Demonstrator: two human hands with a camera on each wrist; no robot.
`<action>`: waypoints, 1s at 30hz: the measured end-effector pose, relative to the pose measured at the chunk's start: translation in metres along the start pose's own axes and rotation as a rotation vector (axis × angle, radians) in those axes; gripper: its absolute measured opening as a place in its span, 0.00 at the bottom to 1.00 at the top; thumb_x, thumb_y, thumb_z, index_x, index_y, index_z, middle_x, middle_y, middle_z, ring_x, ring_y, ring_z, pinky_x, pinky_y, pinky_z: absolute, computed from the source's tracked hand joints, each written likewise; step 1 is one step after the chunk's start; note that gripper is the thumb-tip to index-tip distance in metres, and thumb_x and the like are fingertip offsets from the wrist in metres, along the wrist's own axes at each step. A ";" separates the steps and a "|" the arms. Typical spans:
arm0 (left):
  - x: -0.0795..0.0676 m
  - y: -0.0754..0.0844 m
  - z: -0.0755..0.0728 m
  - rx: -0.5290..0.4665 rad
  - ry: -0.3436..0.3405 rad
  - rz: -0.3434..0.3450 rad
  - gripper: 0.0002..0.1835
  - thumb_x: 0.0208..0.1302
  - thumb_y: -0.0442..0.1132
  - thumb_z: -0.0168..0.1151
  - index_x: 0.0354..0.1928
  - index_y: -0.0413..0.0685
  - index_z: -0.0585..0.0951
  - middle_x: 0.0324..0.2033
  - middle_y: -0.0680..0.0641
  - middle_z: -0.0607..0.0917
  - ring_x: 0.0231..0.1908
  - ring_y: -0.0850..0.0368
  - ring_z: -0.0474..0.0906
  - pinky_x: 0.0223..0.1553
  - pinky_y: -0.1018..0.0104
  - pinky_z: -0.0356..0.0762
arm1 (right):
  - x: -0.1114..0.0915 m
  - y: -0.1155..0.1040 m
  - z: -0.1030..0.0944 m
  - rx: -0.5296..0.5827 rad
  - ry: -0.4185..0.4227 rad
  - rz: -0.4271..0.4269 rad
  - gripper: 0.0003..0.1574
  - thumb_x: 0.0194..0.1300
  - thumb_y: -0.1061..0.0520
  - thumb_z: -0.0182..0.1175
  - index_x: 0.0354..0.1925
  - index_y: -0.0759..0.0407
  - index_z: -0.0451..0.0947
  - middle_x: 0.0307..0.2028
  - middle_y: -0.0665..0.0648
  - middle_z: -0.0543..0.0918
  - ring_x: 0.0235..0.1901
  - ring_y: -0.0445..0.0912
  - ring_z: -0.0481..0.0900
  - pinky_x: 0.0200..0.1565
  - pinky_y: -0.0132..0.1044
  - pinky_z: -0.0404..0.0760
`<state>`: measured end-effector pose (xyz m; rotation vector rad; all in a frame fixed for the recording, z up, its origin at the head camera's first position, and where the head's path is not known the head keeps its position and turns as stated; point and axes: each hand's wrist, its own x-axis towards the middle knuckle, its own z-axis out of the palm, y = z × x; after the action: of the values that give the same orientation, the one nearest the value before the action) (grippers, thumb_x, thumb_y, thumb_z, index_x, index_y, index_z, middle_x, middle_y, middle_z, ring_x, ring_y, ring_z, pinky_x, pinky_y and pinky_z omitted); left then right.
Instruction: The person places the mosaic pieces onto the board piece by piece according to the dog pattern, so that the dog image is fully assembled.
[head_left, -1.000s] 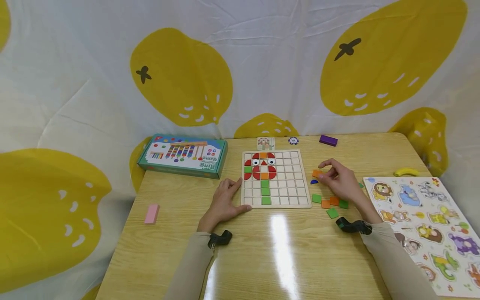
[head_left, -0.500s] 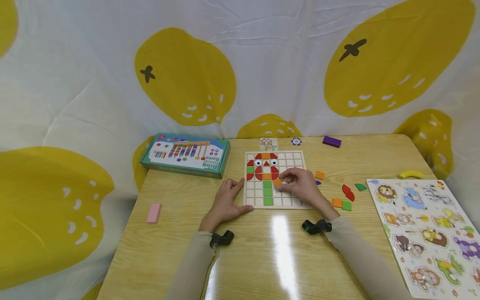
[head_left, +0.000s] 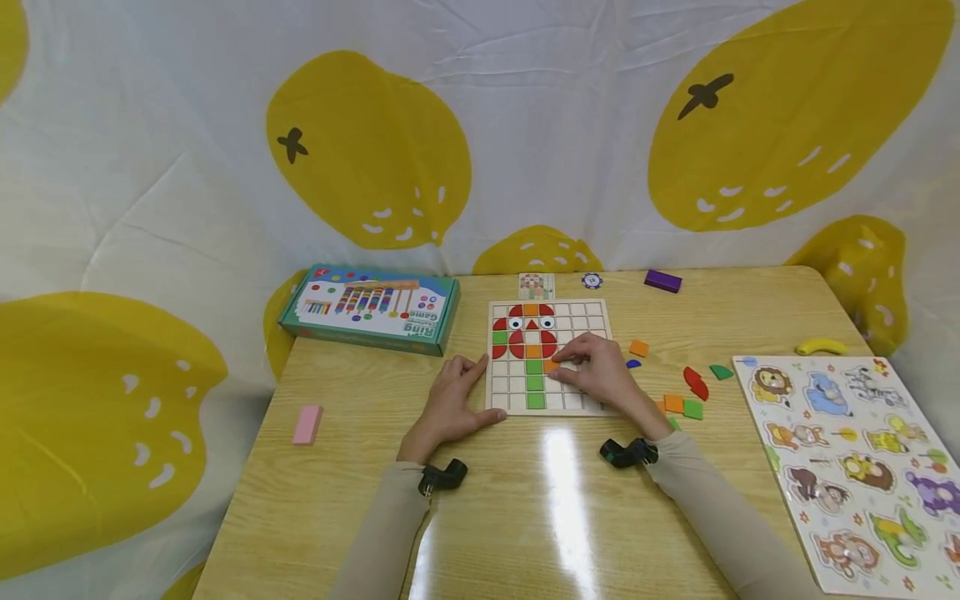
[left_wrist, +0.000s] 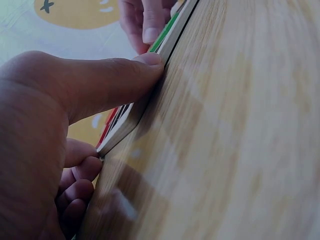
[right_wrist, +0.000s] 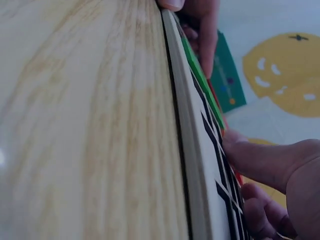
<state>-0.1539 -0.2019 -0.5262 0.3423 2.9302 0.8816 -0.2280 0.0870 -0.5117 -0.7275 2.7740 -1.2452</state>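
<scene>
A wooden grid board [head_left: 506, 390] carries red, orange and green pieces, with round eye pieces near its top. My right hand [head_left: 600, 371] pinches an orange square tile [head_left: 551, 366] between thumb and fingers, right beside the column of green tiles [head_left: 534, 383]. At the board's lower left corner rests my left hand [head_left: 452, 404], its straight thumb [left_wrist: 115, 82] against the near edge and its index finger by the left edge. The other left fingers curl loosely in the left wrist view. In the right wrist view, the right thumb [right_wrist: 260, 160] is low over the grid and the tile is mostly hidden.
Loose orange [head_left: 639, 348], red [head_left: 696, 383] and green [head_left: 693, 409] pieces lie right of the board. A picture card [head_left: 536, 286] and a chip [head_left: 592, 281] sit behind it. Around are a game box [head_left: 371, 310], pink block [head_left: 307, 425], purple block [head_left: 663, 281], toy banana [head_left: 821, 347] and animal puzzle [head_left: 847, 475].
My right hand has carried the orange tile leftward from the loose pieces onto the board, then shifted slightly left toward the green column. The left hand stays at the corner.
</scene>
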 end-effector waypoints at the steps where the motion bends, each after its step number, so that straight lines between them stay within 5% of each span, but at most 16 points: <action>1: 0.000 0.000 0.000 -0.002 -0.001 0.001 0.55 0.48 0.68 0.71 0.76 0.55 0.60 0.52 0.50 0.68 0.51 0.55 0.62 0.53 0.57 0.62 | -0.001 0.001 -0.003 0.003 0.000 0.005 0.16 0.53 0.48 0.76 0.40 0.51 0.89 0.37 0.49 0.82 0.34 0.43 0.75 0.38 0.38 0.72; 9: 0.001 0.000 0.001 0.006 0.002 -0.001 0.56 0.48 0.69 0.70 0.76 0.55 0.59 0.51 0.50 0.68 0.51 0.56 0.62 0.53 0.57 0.63 | -0.012 0.032 -0.060 -0.064 0.085 0.092 0.20 0.61 0.53 0.71 0.50 0.58 0.85 0.40 0.58 0.82 0.37 0.51 0.79 0.39 0.43 0.74; 14: 0.000 0.000 0.001 -0.004 0.006 -0.013 0.56 0.48 0.68 0.71 0.76 0.56 0.60 0.52 0.50 0.69 0.51 0.55 0.62 0.54 0.56 0.63 | -0.020 0.054 -0.089 -0.185 0.019 0.136 0.19 0.63 0.55 0.68 0.51 0.61 0.84 0.38 0.61 0.83 0.37 0.53 0.81 0.41 0.50 0.76; 24: 0.000 -0.003 0.001 -0.016 0.005 -0.005 0.56 0.48 0.68 0.71 0.76 0.56 0.59 0.52 0.49 0.69 0.51 0.55 0.62 0.54 0.57 0.63 | -0.021 0.067 -0.092 -0.164 0.001 0.176 0.17 0.68 0.54 0.63 0.51 0.60 0.75 0.35 0.59 0.82 0.34 0.51 0.79 0.38 0.44 0.75; 30: -0.001 -0.002 0.000 -0.015 0.005 -0.001 0.56 0.48 0.68 0.71 0.76 0.55 0.60 0.52 0.49 0.69 0.51 0.55 0.62 0.54 0.56 0.63 | -0.023 0.055 -0.086 0.021 0.076 0.196 0.19 0.69 0.52 0.62 0.56 0.53 0.74 0.35 0.58 0.81 0.34 0.50 0.79 0.37 0.36 0.76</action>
<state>-0.1528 -0.2036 -0.5270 0.3379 2.9266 0.9047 -0.2470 0.1882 -0.4956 -0.4030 2.8036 -1.2864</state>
